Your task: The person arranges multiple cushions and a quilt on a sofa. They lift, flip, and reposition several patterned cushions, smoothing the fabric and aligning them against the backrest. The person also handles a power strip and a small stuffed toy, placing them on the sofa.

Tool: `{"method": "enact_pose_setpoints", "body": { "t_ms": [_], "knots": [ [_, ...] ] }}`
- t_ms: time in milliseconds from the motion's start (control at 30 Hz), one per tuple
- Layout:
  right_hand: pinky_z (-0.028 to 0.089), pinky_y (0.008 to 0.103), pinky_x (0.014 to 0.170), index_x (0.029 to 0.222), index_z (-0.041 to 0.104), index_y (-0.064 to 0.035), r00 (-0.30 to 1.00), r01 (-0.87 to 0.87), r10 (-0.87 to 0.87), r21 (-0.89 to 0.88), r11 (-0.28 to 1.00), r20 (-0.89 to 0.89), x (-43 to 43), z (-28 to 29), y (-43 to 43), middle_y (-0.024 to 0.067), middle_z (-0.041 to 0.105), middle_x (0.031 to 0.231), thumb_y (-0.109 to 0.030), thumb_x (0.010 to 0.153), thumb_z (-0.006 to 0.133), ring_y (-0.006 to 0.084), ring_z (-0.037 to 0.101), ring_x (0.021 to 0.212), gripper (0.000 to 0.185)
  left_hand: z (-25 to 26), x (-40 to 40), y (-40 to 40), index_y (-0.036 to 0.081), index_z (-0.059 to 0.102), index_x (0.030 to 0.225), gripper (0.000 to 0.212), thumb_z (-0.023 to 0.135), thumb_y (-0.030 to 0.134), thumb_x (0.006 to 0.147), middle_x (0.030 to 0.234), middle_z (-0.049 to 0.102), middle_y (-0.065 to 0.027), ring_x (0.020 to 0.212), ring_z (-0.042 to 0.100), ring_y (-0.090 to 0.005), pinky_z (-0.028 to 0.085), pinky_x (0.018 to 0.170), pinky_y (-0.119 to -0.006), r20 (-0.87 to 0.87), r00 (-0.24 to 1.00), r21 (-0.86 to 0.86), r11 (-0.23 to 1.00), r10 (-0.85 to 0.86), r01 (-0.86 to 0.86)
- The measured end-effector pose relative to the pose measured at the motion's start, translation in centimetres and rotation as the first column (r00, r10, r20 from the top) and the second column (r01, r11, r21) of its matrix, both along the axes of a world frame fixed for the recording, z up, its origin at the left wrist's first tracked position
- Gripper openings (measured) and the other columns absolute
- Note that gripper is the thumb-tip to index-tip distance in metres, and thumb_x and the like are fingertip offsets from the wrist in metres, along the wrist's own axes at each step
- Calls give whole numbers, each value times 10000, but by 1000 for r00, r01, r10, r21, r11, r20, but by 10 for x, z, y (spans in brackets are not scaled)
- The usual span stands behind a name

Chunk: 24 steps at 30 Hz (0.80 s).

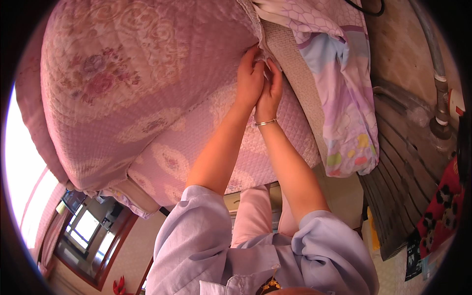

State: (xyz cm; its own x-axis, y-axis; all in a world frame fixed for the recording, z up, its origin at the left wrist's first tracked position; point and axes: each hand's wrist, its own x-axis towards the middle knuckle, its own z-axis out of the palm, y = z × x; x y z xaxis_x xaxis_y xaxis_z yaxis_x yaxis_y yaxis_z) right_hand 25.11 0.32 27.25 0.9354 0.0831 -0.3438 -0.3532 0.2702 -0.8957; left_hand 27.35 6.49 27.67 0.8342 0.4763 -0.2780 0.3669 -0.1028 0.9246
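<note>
A pink quilted cover (206, 40) with floral patterns and a ruffled edge lies over a padded piece of furniture before me. At its right edge my left hand (251, 79) pinches the cover's border. Close beside it and touching it, my right hand (271, 86) has bent fingers at the same border; a metal bangle (266, 122) sits on that wrist. The fingertips are partly hidden in the folds. Beige ribbed upholstery (295, 66) shows to the right of the hands, bare of the cover.
A pastel patterned cloth (343, 88) hangs over the upholstery's right side. Further right stand a dark radiator (394, 158) and a grey pipe (429, 40). A red cloth with black spots (442, 206) lies at the lower right. A wood-framed opening or mirror (88, 247) appears at the lower left.
</note>
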Motion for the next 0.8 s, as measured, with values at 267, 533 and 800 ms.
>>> {"method": "enact_pose_setpoints", "body": {
  "t_ms": [267,533,800],
  "knots": [
    [371,377,1017,1345,403,23,880,-350,431,-339,873,201,86,-116,21,199,450,1365,-148,918,513,306,453,1224,473,14,91,10,-1,574,1018,211,497,143,885,987,588,-59,865,508,-132,412,715,-284,-178,938,-642,688,296,-339],
    [338,386,1029,1342,411,-6,924,-147,245,-317,937,294,52,-100,27,210,463,1342,-216,897,519,307,440,1258,503,59,60,-4,2,547,960,163,456,71,843,863,548,-48,722,481,-142,407,658,-275,-17,932,-525,790,363,-317],
    [272,422,1083,1375,377,-56,873,-351,484,-609,711,61,61,-104,51,230,359,1417,-158,836,491,337,334,1328,560,98,60,25,-36,550,1008,235,464,18,797,936,603,-94,850,557,-182,429,774,-301,7,945,-586,767,328,-262]
  ]
}}
